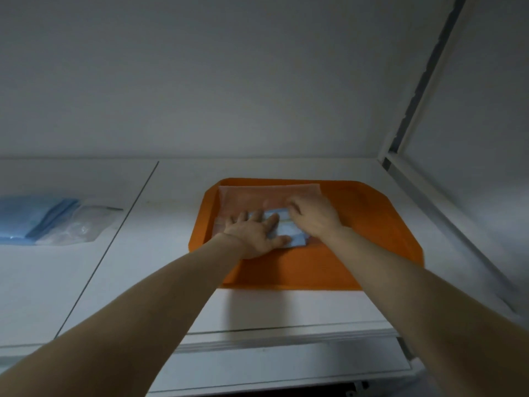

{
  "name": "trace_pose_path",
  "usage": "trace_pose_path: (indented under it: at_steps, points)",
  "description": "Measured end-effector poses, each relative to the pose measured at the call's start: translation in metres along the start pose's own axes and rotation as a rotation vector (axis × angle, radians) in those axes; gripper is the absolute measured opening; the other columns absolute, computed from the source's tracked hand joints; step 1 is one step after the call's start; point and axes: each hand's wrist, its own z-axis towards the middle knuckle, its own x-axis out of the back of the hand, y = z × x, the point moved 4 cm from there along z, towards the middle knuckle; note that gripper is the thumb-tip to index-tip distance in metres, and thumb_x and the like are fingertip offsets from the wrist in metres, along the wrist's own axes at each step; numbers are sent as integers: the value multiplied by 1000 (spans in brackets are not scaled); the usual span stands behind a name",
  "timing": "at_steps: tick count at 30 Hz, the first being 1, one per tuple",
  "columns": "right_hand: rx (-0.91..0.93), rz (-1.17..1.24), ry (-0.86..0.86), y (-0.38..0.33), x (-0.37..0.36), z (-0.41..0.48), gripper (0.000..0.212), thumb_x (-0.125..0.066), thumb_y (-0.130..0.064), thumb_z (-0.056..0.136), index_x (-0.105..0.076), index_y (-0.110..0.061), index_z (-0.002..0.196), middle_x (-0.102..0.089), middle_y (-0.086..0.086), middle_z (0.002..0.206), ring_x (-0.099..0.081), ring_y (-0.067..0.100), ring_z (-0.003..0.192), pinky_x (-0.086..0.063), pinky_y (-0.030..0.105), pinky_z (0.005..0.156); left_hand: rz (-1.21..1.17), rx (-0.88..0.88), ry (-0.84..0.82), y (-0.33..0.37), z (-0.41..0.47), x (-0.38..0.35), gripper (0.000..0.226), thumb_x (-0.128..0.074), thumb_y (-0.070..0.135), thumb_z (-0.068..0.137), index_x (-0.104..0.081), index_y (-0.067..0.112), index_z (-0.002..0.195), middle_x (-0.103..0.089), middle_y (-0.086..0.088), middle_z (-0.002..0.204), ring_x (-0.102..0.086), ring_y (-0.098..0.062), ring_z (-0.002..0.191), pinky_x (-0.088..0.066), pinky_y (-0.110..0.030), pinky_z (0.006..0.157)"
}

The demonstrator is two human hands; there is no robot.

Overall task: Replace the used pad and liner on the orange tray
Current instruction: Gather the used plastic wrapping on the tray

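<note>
The orange tray [372,224] lies on the white counter ahead of me. A thin translucent liner [252,196] covers its left part. On the liner sits a folded light-blue pad [289,234]. My left hand [254,233] lies flat on the pad's left side with fingers spread and straight. My right hand [312,216] is at the pad's far right edge with its fingers curled down onto that edge. Both hands hide much of the pad.
A clear plastic pack of folded blue pads [43,222] lies on the counter at far left. A seam [114,239] divides the counter. A white wall stands behind, and a white frame [429,196] runs along the right side.
</note>
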Motion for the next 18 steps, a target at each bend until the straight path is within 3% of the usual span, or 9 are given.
trace_pose_path:
  at_steps: [1, 3, 6, 8, 12, 15, 18]
  points:
    - [2, -6, 102, 0, 5, 9, 30, -37, -21, 97, -59, -18, 116, -61, 6, 122, -55, 26, 112, -41, 36, 92, -10, -22, 35, 1, 0, 3, 64, -22, 64, 93, -11, 37, 150, -3, -2, 160, -4, -31, 147, -3, -53, 117]
    - [17, -4, 152, -1, 7, 30, 34, -39, -13, 96, -54, -17, 126, -54, 6, 131, -47, 26, 124, -36, 36, 100, 42, -81, 151, 2, -1, 9, 52, -23, 48, 99, -26, 30, 148, -14, -4, 159, -11, -27, 146, -8, -50, 118]
    - [22, -75, 2, -4, 0, 57, 46, -34, -11, 99, -32, -18, 145, -34, 4, 152, -19, 20, 145, -10, 41, 118, 169, -149, 300, 5, -3, 16, 44, -28, 38, 101, -44, 22, 140, -25, -5, 155, -21, -25, 143, -17, -39, 116]
    - [-6, -118, -154, -5, -7, 70, 51, -36, -19, 100, -22, -17, 149, -30, 7, 154, -16, 22, 146, 0, 47, 119, 155, -151, 341, 3, -4, 19, 42, -34, 35, 100, -47, 21, 137, -30, -4, 153, -28, -24, 140, -22, -35, 113]
    - [-50, -130, -274, -6, -16, 83, 50, -45, -54, 89, -49, -21, 126, -58, 5, 127, -48, 24, 125, -4, 51, 115, 105, -72, 422, 0, -2, 23, 68, -54, 32, 91, -22, 18, 149, -22, -6, 155, -18, -26, 143, -14, -38, 117]
    - [27, -172, -158, -12, -5, 83, 29, -47, -41, 90, -64, -24, 106, -64, 3, 113, -55, 23, 115, -17, 45, 110, 125, 19, 479, -2, -2, 30, 90, -62, 37, 85, -6, 13, 151, -2, -11, 159, 3, -30, 147, 12, -46, 115]
    - [184, -210, -37, -18, 7, 65, 25, -48, -28, 89, -67, -24, 104, -58, 4, 113, -49, 26, 112, -29, 40, 101, 213, 67, 483, 2, -2, 38, 104, -65, 43, 82, 7, 14, 151, 13, -10, 158, 14, -31, 146, 17, -51, 112]
